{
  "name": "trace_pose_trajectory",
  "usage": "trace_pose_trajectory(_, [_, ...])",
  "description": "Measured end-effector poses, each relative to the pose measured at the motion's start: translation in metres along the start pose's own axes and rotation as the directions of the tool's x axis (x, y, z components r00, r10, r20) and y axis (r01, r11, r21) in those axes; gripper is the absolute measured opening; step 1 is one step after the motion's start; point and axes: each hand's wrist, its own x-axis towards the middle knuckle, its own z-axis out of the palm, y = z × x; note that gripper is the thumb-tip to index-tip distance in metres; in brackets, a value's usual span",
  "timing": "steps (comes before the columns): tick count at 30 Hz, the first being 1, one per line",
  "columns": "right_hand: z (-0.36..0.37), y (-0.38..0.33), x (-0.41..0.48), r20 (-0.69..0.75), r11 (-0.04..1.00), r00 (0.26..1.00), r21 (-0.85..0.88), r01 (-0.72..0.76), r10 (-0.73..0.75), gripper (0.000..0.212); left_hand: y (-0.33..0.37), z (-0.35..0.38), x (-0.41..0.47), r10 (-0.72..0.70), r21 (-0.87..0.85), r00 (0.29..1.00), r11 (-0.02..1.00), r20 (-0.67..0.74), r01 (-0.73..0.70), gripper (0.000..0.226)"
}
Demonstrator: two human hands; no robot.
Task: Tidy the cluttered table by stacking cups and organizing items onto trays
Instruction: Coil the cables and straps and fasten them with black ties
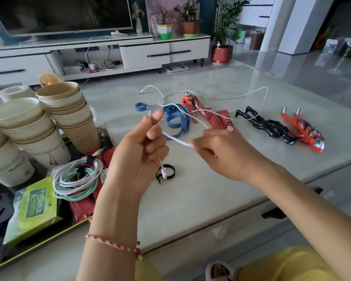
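Here, at frame centre, the left grip [138,153] was clenched round a white cable [175,139], and the right grip [221,153] pinched the same cable just beside it, above the counter [190,203]. Stacked cups [69,110] stood at middle left; coiled cables [77,179] lay on a tray [104,136] below them.

Tray [105,136] on table [211,189] at my 9 o'clock. In tray: cup stacks [69,110] at far end, coiled cables [77,179] before them, box [32,207] nearest me. Left hand [138,155] at 11, right hand [227,155] at 1, loose cable [176,139] held between them, running out to 1 o'clock. Band loop [166,172] on table below left hand. Strap [176,118] at 12, behind hands. Packets [221,120] right of strap. Three figures [270,124] in row, 12 to 2 o'clock. TV cabinet [146,51] behind table.
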Motion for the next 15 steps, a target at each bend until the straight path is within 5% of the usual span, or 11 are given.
trace_pose_trajectory(4, [0.002,-0.024,-0.004,0.098,0.988,0.989,-0.096,0.121,-0.112,0.025,-0.017,0.017,0.014,0.089,0.373,0.992,0.926,-0.087,-0.051,0.035])
trace_pose_trajectory(8, [-0.004,-0.037,-0.005,-0.036,0.979,0.978,-0.004,0.204,-0.204,0.015,-0.027,0.029,0.019,0.132,0.76,0.99,0.648,-0.058,-0.042,0.032])
trace_pose_trajectory(12, [-0.014,-0.025,-0.004,-0.251,0.974,0.963,0.173,0.148,-0.101,0.021,-0.026,0.029,0.013,0.026,0.845,1.0,0.534,-0.009,-0.006,0.031])
trace_pose_trajectory(15, [-0.019,-0.013,-0.001,-0.238,0.909,0.965,0.416,-0.002,0.111,0.03,-0.021,0.025,0.006,-0.141,0.796,0.99,0.601,0.028,0.063,0.034])
